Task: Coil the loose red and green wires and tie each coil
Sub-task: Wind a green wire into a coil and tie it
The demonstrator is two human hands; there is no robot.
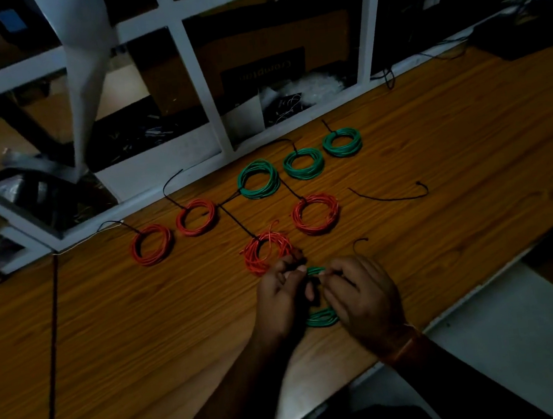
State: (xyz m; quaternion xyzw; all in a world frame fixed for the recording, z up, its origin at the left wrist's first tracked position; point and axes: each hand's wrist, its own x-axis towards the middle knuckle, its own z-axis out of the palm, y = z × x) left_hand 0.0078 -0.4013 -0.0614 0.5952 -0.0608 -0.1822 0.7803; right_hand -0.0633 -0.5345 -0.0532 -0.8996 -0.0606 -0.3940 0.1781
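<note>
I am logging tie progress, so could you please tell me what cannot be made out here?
- Head view: most of the green coil, covered by the left hand and right hand.
- Its tie: too dark and small to see.
- Carton print: blurred.

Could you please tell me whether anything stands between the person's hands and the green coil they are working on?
Nothing visible does. The left hand and right hand are already on the green coil, fingers curled at its top edge where a black tie string seems to lead. The loose red coil lies just beyond, apart.
</note>
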